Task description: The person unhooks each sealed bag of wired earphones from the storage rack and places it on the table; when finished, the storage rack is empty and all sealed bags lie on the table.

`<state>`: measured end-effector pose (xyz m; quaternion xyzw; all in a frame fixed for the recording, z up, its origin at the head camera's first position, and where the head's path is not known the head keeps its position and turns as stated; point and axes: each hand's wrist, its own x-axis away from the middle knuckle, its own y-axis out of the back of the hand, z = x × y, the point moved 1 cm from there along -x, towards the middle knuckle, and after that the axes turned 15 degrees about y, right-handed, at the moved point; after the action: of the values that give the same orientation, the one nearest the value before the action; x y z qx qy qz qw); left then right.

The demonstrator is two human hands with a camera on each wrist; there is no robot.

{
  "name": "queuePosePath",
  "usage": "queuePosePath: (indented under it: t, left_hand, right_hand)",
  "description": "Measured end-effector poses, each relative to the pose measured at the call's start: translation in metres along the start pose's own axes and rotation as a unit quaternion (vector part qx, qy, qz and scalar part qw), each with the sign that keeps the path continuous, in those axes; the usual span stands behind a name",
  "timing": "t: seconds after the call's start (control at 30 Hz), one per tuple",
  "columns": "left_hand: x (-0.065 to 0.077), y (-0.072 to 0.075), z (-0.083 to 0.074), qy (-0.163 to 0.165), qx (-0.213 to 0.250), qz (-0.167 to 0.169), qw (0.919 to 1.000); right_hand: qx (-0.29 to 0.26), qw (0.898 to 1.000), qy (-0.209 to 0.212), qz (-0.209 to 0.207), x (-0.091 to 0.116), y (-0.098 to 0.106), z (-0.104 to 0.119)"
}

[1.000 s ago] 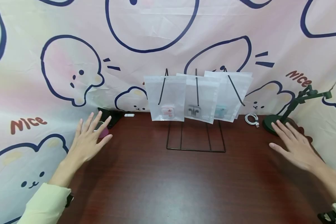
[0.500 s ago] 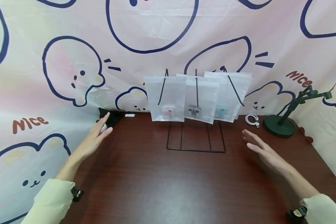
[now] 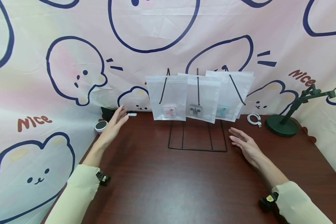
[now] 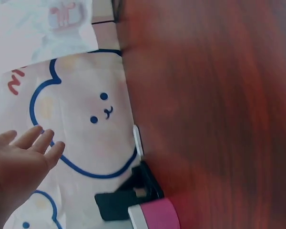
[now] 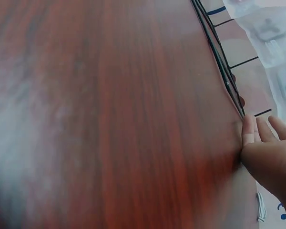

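My left hand (image 3: pixel 112 126) is held above the table's left rear, fingers loosely extended and nothing in them. My right hand (image 3: pixel 246 145) hovers right of the black wire rack (image 3: pixel 197 150), its fingers relaxed and holding nothing. From the rack's prongs hang several frosted zip bags: the left bag (image 3: pixel 166 90) shows pink earphones, the middle bag (image 3: pixel 201 93) dark earphones in a case, and the right bag (image 3: pixel 232 90) something teal. In the left wrist view the left hand's fingers (image 4: pixel 35 140) are spread. The right wrist view shows the right hand (image 5: pixel 271 155) near the rack's base.
Beyond the left hand stand a pink, white-lidded container (image 4: pixel 159 214), a black stand (image 4: pixel 117 205) and a small white stick (image 3: pixel 132 114). A coiled white cable (image 3: pixel 254 119) and a green lamp (image 3: pixel 282 125) stand back right. A printed cloth (image 3: pixel 162 28) hangs behind the table.
Both hands have moved inward from the sides, the left to the right and the right to the left toward the rack. The fingers are less spread. The bags hang as before.
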<state>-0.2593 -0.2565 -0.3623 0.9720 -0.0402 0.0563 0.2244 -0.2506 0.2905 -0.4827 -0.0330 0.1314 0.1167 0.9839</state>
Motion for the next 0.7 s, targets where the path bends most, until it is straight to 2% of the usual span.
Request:
queuePosePath:
  t: [0.17, 0.37, 0.57, 0.63, 0.7]
  left_hand:
    - [-0.009, -0.014, -0.025, -0.004, 0.047, -0.001, 0.9989]
    - [-0.037, -0.026, -0.041, -0.020, 0.077, 0.012, 0.9968]
    - [-0.068, -0.039, -0.053, -0.034, 0.062, 0.002, 0.9975]
    - [-0.072, -0.042, -0.058, -0.041, 0.071, -0.003, 0.9967]
    - [-0.071, -0.042, -0.067, -0.043, 0.091, -0.001, 0.9949]
  right_hand:
    - [0.096, 0.995, 0.006, 0.005, -0.004, -0.004, -0.004]
    - [0.206, 0.977, -0.005, 0.052, -0.007, -0.004, -0.006]
    - [0.251, 0.964, -0.007, 0.086, -0.005, -0.004, -0.005]
    - [0.255, 0.963, -0.002, 0.090, -0.005, -0.004, -0.005]
    - [0.262, 0.960, 0.003, 0.097, -0.006, -0.004, -0.006]
